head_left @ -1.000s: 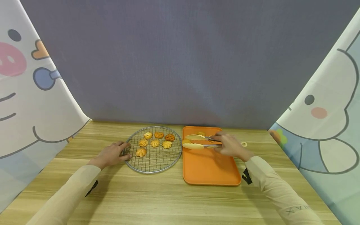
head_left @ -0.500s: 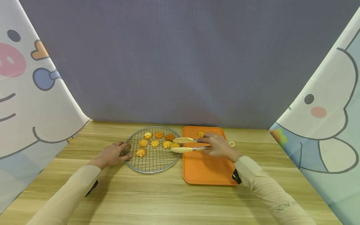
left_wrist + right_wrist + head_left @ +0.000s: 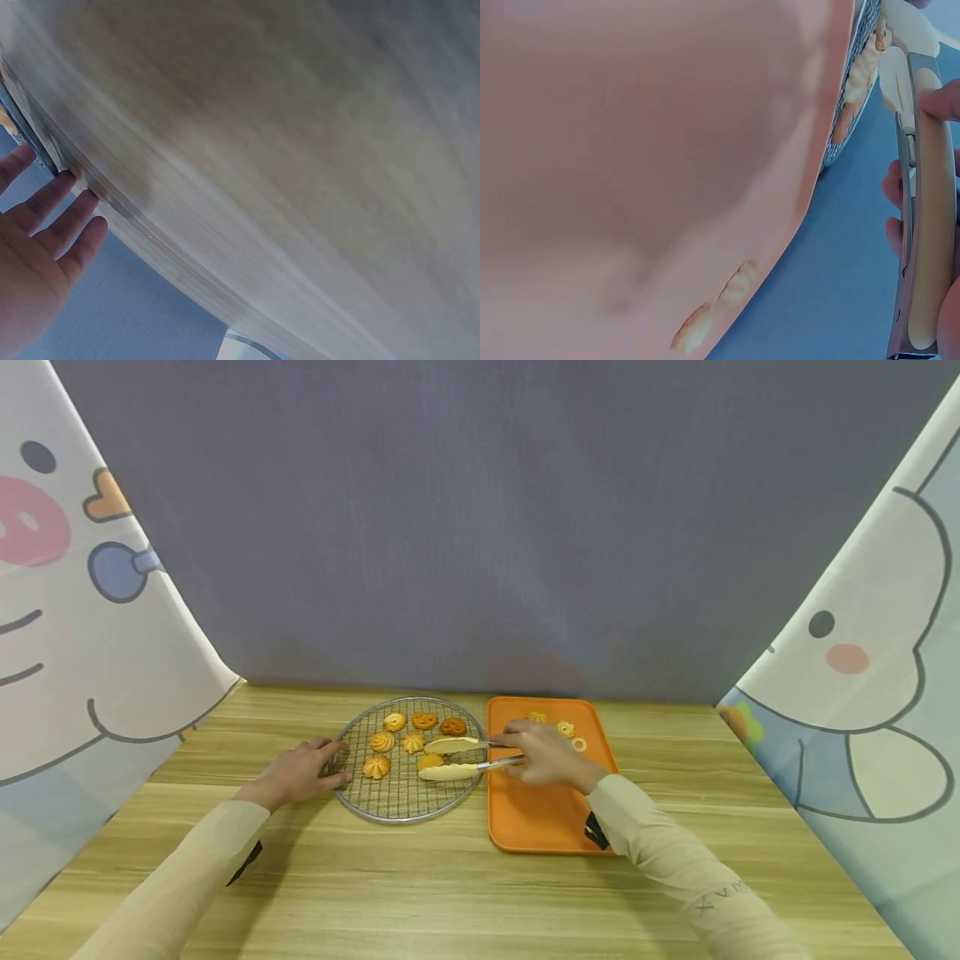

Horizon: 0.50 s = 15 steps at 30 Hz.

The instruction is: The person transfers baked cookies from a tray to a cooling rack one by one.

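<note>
My right hand (image 3: 546,753) grips a pair of tongs (image 3: 487,763) with cream scalloped tips; their pull ring (image 3: 579,745) sticks out behind the hand. Between the tips is a round golden cookie (image 3: 431,762), over the right part of a round wire rack (image 3: 397,802). Several cookies lie on that rack, among them a swirled one (image 3: 382,741) and a dark pretzel-shaped one (image 3: 453,727). A tong arm covers the spot right of the middle-row flower cookie (image 3: 412,742). My left hand (image 3: 298,772) touches the rack's left rim, its fingers (image 3: 46,196) extended.
An orange tray (image 3: 540,835) stands right beside the rack, partly under my right forearm. Two cookies, one flower-shaped (image 3: 537,717) and one paler (image 3: 566,728), lie near its back edge. A grey-blue partition (image 3: 480,543) rises behind the wooden table (image 3: 375,893).
My right hand has carried the tongs leftward, bringing the round cookie from the orange tray to above the wire rack. My left hand has stayed at the rim.
</note>
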Available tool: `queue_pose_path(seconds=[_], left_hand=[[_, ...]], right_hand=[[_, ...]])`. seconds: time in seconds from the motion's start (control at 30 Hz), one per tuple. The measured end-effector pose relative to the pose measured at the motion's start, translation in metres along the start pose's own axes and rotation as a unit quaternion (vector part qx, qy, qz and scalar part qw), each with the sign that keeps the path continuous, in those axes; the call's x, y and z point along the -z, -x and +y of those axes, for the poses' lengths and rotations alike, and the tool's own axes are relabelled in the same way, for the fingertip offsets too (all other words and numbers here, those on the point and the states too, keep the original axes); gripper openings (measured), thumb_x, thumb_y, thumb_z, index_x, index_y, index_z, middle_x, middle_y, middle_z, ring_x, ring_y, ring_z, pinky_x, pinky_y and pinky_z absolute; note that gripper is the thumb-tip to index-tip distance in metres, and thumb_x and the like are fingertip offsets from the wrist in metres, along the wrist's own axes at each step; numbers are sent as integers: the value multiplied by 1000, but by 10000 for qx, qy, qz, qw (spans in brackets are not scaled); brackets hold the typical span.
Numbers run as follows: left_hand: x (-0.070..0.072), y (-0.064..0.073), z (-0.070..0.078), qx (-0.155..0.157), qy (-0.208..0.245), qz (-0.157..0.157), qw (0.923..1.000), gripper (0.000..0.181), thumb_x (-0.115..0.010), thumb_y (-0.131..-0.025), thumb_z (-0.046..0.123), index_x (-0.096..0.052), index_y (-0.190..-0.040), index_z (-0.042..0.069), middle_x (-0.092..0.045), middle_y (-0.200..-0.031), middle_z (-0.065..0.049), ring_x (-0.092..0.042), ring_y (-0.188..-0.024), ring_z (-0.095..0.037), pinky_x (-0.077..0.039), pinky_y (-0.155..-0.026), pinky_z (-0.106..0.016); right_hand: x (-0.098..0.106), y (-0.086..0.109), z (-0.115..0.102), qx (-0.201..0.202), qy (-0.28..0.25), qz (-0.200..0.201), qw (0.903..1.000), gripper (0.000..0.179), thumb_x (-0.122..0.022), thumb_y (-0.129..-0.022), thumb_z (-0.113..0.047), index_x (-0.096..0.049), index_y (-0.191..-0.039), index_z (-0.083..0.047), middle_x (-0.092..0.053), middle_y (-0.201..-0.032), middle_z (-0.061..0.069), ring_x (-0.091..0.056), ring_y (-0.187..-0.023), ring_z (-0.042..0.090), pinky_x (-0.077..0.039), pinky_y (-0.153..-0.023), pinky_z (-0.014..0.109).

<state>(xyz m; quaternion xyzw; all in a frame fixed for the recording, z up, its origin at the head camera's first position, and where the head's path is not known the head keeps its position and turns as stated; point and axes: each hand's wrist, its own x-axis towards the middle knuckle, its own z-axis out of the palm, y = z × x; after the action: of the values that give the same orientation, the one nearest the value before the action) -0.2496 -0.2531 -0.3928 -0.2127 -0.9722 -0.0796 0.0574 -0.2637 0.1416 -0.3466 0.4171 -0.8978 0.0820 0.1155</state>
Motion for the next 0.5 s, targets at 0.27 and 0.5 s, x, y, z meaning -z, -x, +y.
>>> queue_pose_path(seconds=[0.27, 0.5], left_hand=[[0, 0, 0, -43, 18, 17, 10000, 55, -62, -84, 42, -53, -123, 4, -54, -118, -27, -54, -100, -49, -45, -78, -60], [1, 1, 1, -52, 28, 37, 10000, 55, -62, -84, 41, -53, -123, 4, -54, -117, -26, -54, -100, -49, -45, -78, -61]], right_hand=[[-7, -13, -10, -44, -6, -173, 9998, 40, -67, -78, -26, -64, -116, -11, -62, -97, 0, -52, -74, 9, -43, -58, 21], [-16, -21, -13, -81, -113, -192, 9997, 42, -67, -79, -25, -62, -119, -12, -62, -102, 2, -58, -80, 14, -47, -66, 25]])
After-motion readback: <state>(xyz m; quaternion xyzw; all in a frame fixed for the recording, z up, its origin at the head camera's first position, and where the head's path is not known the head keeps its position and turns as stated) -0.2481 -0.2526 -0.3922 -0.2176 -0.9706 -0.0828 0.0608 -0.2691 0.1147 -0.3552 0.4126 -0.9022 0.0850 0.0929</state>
